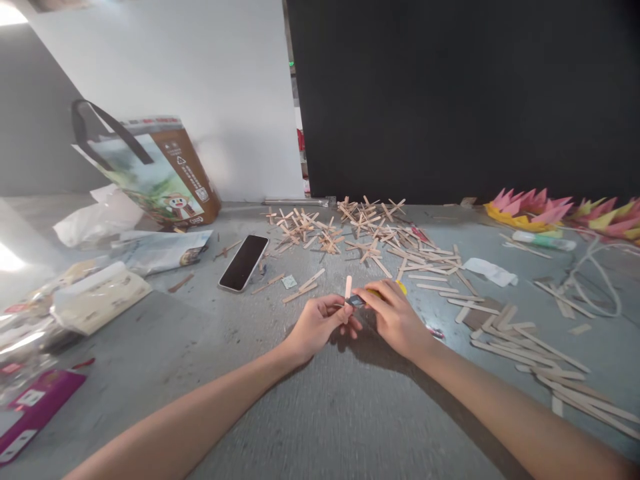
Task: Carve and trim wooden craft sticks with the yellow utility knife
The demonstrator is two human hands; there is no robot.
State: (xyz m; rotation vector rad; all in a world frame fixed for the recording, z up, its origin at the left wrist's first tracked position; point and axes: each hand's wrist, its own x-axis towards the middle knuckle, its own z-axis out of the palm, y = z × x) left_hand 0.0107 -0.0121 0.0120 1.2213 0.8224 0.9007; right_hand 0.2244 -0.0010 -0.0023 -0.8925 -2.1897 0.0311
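Pinched upright in my left hand [320, 323] is a wooden craft stick [349, 287], its rounded top showing above the fingers. My right hand [397, 317] is wrapped round a yellow utility knife [401, 287], most of its handle hidden by the fingers. The knife's dark front end [355, 301] lies against the stick, close to my left fingertips. Both hands meet just above the grey table [320, 413]. A few loose craft sticks [306, 291] lie beyond my left hand.
Piles of crossed sticks [310, 230] spread behind my hands, with loose sticks [540, 360] at right. A phone [243, 263], a carrier bag [165, 173] and plastic packets [100, 297] are on the left. Pink and yellow paper crowns [533, 210] and a white cord [590, 267] lie far right.
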